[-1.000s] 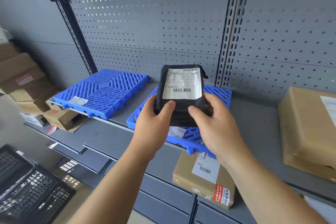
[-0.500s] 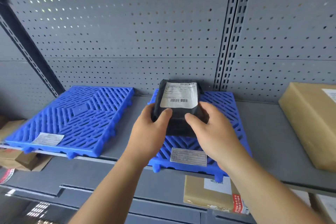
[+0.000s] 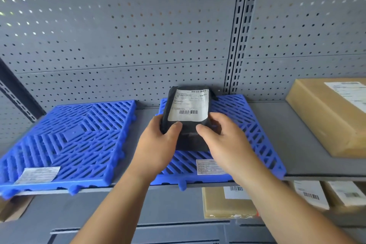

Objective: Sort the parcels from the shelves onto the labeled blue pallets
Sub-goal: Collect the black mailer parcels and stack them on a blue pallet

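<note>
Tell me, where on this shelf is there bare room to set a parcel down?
The left blue pallet is bare apart from its label. Grey shelf lies free between the right blue pallet and the brown box. Crowded: the right pallet's middle, where left hand and right hand grip the black parcel.

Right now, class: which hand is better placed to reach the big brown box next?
Probably right: the right hand grips the black parcel on the side nearer the big brown box; the left hand must cross.
</note>
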`<state>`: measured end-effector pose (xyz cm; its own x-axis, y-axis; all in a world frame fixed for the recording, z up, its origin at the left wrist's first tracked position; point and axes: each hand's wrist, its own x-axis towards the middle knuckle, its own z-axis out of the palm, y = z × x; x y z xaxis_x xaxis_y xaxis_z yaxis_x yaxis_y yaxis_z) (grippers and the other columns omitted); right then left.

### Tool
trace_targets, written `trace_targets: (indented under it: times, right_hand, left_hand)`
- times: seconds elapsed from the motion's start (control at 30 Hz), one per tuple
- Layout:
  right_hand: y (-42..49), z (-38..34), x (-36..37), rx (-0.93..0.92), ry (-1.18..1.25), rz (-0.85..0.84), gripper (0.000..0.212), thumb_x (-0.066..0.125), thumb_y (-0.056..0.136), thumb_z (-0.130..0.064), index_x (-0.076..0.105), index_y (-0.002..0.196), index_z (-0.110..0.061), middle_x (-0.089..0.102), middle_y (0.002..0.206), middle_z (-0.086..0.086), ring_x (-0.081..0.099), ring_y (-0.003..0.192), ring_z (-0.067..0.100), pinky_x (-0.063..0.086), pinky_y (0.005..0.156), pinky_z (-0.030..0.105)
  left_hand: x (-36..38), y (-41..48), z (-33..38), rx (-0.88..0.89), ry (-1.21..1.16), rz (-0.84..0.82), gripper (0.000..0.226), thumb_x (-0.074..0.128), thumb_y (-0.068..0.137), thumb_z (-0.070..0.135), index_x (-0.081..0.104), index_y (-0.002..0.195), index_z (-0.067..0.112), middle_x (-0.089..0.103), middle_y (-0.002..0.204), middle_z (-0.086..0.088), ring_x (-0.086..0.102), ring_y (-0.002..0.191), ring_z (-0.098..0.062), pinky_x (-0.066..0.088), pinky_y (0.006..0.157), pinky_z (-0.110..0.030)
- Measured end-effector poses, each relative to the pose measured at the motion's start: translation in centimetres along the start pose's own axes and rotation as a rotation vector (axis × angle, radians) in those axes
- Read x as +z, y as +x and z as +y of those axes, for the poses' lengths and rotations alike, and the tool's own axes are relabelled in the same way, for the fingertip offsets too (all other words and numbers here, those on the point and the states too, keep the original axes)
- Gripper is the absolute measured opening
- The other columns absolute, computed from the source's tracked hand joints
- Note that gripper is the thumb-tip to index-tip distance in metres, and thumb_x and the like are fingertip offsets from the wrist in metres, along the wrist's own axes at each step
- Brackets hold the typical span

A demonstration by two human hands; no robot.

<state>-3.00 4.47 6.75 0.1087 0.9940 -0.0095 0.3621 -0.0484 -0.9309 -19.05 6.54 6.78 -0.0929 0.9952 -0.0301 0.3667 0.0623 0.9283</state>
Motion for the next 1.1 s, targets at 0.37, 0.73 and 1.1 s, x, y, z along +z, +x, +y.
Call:
trace_targets:
  times: [0.37, 0.73, 1.1]
  right_hand:
    - [-0.7, 0.2, 0.2, 0.003, -0.006, 0.056, 0.03, 0.06, 0.097, -0.038, 0.055, 0.127, -0.042, 0.057, 0.126, -0.023, 0.05, 0.115, -0.017, 0.038, 0.099, 0.008]
    - [-2.5, 0.2, -0.5, -0.065, -0.167, 0.18, 0.055, 0.057, 0.097, -0.045, 0.041, 0.149, -0.034, 0.042, 0.149, -0.017, 0.043, 0.132, 0.002, 0.034, 0.107, 0.026]
    - [-4.8, 1.7, -4.7, -0.114, -0.261, 0.295, 0.048, 0.059, 0.098, -0.042, 0.048, 0.144, -0.037, 0.043, 0.146, -0.018, 0.039, 0.138, 0.006, 0.032, 0.107, 0.024]
  left_hand:
    - [-1.1, -0.6, -0.7, 0.076, 0.072, 0.073, 0.05, 0.063, 0.097, 0.038, 0.047, 0.144, 0.029, 0.05, 0.101, 0.035, 0.054, 0.099, 0.013, 0.039, 0.08, -0.013]
    - [-0.6, -2.4, 0.2, 0.306, 0.321, 0.155, 0.061, 0.064, 0.093, 0.041, 0.046, 0.148, 0.025, 0.048, 0.147, 0.002, 0.035, 0.138, -0.02, 0.031, 0.117, -0.038]
    - [3.0, -4.3, 1.9, 0.462, 0.371, 0.114, 0.055, 0.066, 0.093, 0.038, 0.052, 0.144, 0.023, 0.052, 0.144, 0.004, 0.032, 0.131, -0.012, 0.027, 0.114, -0.031]
